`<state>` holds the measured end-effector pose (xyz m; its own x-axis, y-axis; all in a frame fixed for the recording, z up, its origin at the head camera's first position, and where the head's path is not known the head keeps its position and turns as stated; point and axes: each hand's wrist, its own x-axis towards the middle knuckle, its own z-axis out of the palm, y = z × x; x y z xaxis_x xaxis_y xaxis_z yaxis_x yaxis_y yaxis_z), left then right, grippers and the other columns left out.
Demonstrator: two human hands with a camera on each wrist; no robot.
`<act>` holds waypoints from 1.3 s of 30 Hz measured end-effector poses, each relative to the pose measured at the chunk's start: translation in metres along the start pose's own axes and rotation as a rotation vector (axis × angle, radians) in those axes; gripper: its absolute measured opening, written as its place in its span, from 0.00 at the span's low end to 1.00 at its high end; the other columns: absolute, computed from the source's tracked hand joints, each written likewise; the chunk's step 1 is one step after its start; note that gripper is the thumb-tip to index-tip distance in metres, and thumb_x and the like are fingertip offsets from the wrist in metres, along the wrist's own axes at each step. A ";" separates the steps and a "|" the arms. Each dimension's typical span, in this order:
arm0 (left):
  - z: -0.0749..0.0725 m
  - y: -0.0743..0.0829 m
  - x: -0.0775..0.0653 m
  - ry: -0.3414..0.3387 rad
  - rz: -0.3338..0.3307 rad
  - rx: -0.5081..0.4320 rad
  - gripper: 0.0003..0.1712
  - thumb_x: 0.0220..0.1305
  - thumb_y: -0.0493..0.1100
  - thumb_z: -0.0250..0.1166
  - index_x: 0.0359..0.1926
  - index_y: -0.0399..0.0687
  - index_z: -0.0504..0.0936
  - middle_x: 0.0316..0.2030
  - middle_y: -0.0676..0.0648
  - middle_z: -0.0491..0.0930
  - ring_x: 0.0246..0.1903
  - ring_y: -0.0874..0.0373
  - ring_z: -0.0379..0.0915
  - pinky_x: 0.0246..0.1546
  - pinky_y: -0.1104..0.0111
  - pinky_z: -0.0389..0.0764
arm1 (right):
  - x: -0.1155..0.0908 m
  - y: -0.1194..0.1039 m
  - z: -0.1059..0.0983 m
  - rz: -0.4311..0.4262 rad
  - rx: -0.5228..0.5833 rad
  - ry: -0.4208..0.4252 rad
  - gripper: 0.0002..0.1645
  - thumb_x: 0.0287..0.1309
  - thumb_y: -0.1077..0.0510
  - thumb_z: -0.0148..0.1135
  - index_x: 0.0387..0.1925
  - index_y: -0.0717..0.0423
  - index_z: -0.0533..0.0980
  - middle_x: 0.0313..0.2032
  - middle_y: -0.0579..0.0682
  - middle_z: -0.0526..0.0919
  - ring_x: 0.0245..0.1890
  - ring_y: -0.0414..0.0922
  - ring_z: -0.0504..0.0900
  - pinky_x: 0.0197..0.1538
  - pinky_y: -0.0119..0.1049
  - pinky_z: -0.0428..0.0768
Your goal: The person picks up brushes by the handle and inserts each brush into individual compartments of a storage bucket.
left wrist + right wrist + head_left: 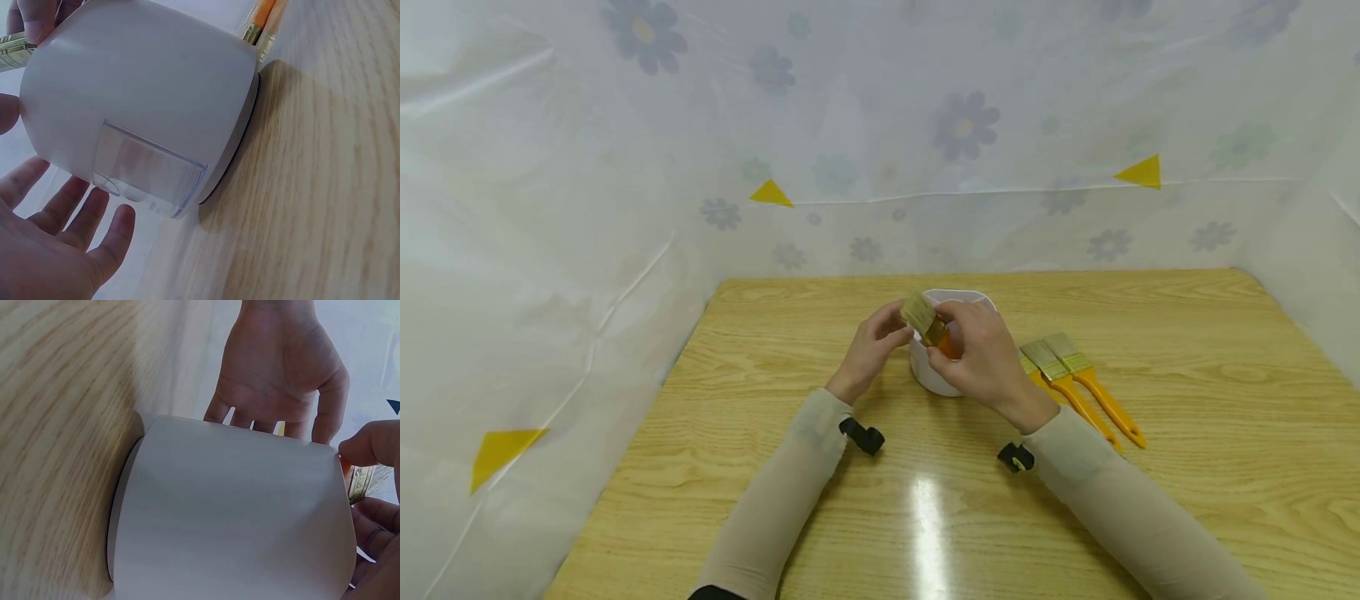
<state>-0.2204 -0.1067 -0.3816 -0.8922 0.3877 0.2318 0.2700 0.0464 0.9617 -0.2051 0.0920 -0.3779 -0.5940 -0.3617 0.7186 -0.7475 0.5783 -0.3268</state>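
A paintbrush [919,315] with pale bristles and an orange handle is pinched by my right hand [988,354] above the rim of a white container [932,379]. Its bristles point up and to the left, while the handle slants toward the container's mouth, partly covered by my fingers. My left hand [867,352] is at the container's left side, its fingers fairly straight and spread. In the left wrist view those fingers [112,240] lie close beside a clear plastic holder on the container's wall; whether they touch it I cannot tell.
Several more paintbrushes [1101,404] with orange handles lie side by side on the wooden table [775,350], right of the container. Plastic sheeting [865,133] with yellow triangles walls the table at the back and sides.
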 end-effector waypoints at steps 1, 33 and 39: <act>0.000 0.000 0.000 -0.002 -0.002 0.001 0.27 0.70 0.35 0.54 0.68 0.37 0.64 0.56 0.34 0.72 0.48 0.57 0.72 0.55 0.59 0.74 | 0.000 0.000 0.000 0.000 -0.002 0.001 0.25 0.45 0.58 0.69 0.47 0.62 0.74 0.38 0.53 0.81 0.38 0.51 0.74 0.47 0.48 0.71; -0.007 -0.039 0.008 -0.082 0.068 -0.075 0.34 0.62 0.44 0.64 0.69 0.58 0.65 0.63 0.50 0.68 0.60 0.50 0.65 0.59 0.57 0.70 | 0.000 -0.003 0.000 -0.005 -0.007 0.010 0.25 0.45 0.58 0.71 0.46 0.61 0.74 0.38 0.53 0.81 0.34 0.49 0.72 0.42 0.46 0.69; -0.007 -0.037 0.008 -0.087 0.058 -0.094 0.34 0.64 0.36 0.62 0.69 0.53 0.64 0.62 0.47 0.68 0.59 0.48 0.66 0.59 0.57 0.70 | 0.001 -0.003 0.000 -0.009 -0.006 0.008 0.25 0.45 0.57 0.71 0.46 0.61 0.74 0.38 0.53 0.81 0.34 0.49 0.72 0.43 0.46 0.69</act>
<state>-0.2401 -0.1116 -0.4144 -0.8402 0.4660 0.2773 0.2813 -0.0627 0.9576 -0.2036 0.0905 -0.3762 -0.5850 -0.3609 0.7263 -0.7508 0.5797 -0.3167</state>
